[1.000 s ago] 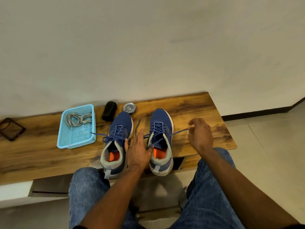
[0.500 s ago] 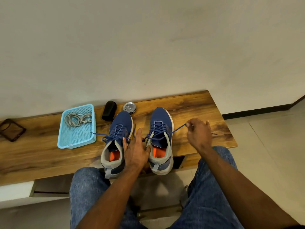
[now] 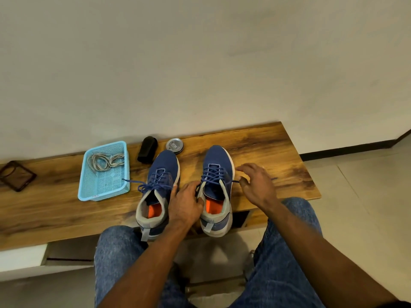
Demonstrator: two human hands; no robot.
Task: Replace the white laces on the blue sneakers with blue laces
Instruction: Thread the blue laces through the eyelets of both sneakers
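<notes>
Now final lacing step: right hand [image 3: 255, 185] spread above blue lace end [image 3: 236, 181]; left hand [image 3: 186, 202] steadies right blue sneaker [image 3: 216, 190]. Next: knot.

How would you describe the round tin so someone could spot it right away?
On the wooden bench, look along the back edge by the wall, just beyond the toe of the left sneaker. The round tin sits there beside a black brush; it is the only silvery, disc-shaped item.

Two sneakers [image 3: 186, 187] sit side by side on the bench [image 3: 266, 147], basket [image 3: 89, 192] to their left.
</notes>
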